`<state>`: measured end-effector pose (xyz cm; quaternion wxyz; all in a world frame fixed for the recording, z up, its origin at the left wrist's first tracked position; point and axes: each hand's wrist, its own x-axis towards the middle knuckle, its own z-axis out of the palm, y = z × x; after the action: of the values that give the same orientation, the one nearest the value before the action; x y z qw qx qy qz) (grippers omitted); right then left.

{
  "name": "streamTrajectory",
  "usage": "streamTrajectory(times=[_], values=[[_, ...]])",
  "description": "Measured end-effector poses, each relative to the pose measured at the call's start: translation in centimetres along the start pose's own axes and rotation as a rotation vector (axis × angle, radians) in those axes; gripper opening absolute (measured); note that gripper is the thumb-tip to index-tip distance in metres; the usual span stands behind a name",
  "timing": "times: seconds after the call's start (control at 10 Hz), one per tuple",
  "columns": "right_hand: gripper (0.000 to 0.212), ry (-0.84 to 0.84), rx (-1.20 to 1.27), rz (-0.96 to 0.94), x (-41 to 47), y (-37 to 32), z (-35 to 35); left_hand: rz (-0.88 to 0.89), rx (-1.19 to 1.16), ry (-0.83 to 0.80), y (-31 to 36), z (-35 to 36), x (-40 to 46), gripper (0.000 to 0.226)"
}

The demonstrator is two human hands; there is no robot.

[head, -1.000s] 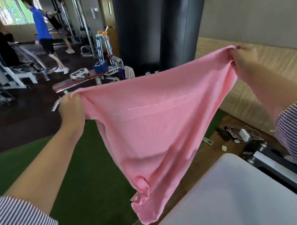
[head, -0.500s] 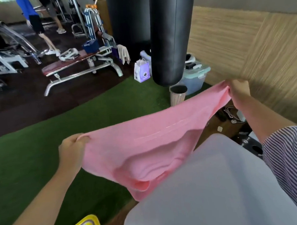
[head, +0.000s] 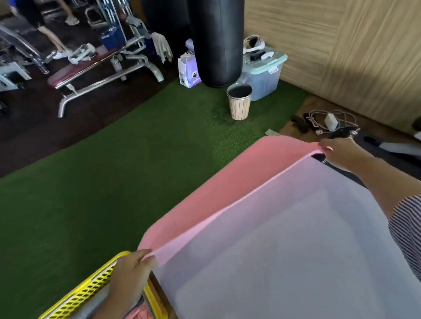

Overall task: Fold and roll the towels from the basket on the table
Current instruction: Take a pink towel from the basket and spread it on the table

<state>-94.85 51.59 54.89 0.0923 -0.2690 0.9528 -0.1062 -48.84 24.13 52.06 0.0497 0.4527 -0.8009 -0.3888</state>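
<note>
Towel came down since earlier frame, was held up in air, now stretched along far edge of table. White table (head: 293,264) filled lower right. Pink towel (head: 230,189) hung over that edge, centre frame. Yellow basket (head: 73,302) sat bottom left, more pink cloth inside. Left hand (head: 131,271) pinched near corner, right hand (head: 342,153) pinched far corner, right of centre.

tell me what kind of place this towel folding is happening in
Most likely a gym. A black punching bag hangs over green artificial turf, and a weight bench stands on the dark floor behind, with more exercise machines at the far left.
</note>
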Motion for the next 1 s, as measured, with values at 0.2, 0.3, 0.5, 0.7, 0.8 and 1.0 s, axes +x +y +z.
streamTrajectory(times=[0.2,0.3,0.5,0.7,0.8,1.0], values=[[0.026,0.067,-0.07,-0.023,-7.1,4.3,0.2,0.034,0.042,-0.041,-1.1,1.5,-7.7,0.009],[0.027,0.079,-0.051,0.001,-10.1,5.8,-0.3,0.119,0.112,-0.09,-2.1,2.8,-10.3,0.019],[0.027,0.098,-0.062,0.044,-18.3,8.6,-1.1,0.132,0.044,-0.122,-6.3,5.0,-13.1,0.024],[0.028,0.081,-0.099,0.036,-24.5,10.1,-2.2,0.206,0.114,-0.123,-2.2,5.1,-23.5,0.029],[0.024,0.1,-0.114,-0.045,-27.1,12.0,-2.8,0.218,0.12,-0.013,-2.5,6.0,-27.7,0.031],[0.018,0.12,-0.175,-0.161,-31.7,16.2,-4.1,0.127,0.157,0.111,-0.9,8.4,-33.3,0.03]])
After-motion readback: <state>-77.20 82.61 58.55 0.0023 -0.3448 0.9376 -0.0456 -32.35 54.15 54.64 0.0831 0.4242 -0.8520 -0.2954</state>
